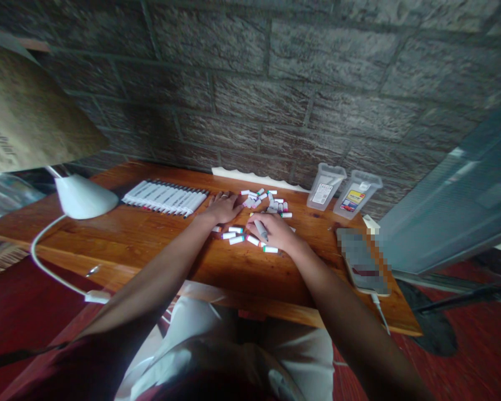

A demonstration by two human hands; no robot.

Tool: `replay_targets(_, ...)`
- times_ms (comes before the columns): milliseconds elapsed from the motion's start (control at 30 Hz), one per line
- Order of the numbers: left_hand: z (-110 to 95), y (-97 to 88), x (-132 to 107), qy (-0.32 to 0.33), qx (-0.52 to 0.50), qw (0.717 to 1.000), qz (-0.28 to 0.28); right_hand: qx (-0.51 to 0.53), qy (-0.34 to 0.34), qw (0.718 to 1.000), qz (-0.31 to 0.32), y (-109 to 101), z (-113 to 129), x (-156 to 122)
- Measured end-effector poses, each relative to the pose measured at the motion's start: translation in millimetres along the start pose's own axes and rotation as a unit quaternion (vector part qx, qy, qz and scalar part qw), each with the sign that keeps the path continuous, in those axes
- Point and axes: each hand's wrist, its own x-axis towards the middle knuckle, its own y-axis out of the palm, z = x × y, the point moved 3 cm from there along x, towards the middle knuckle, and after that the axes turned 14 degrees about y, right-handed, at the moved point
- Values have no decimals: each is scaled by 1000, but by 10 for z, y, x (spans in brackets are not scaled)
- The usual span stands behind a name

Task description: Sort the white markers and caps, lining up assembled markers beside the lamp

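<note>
Gripping a grey marker [260, 229] in curled fingers, your right hand [273, 231] sits low over a wooden table [121, 236], the marker angled down toward the tabletop. Your left hand [223, 207], a ring [224, 195] on one finger, lies palm down just beside it, fingers spread open and holding nothing. Short white marker pieces [250, 200] with coloured ends lie scattered around both hands, in a loose cluster ahead of your fingers and a smaller group [237, 236] nearer you; they are too small to tell caps from barrels. A tidy row of white markers [165, 197] lies side by side to the left. Two clear plastic cases [325, 186] stand upright near a brick wall [275, 83]. A white desk lamp [83, 196] stands at left, a blurred phone [363, 262] lies at right.
</note>
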Motion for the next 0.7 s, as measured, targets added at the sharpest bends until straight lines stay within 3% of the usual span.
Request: replay_targets(700,-15,0,11,8,6,1000,2,-26,2,1000,17,3,-11,-2)
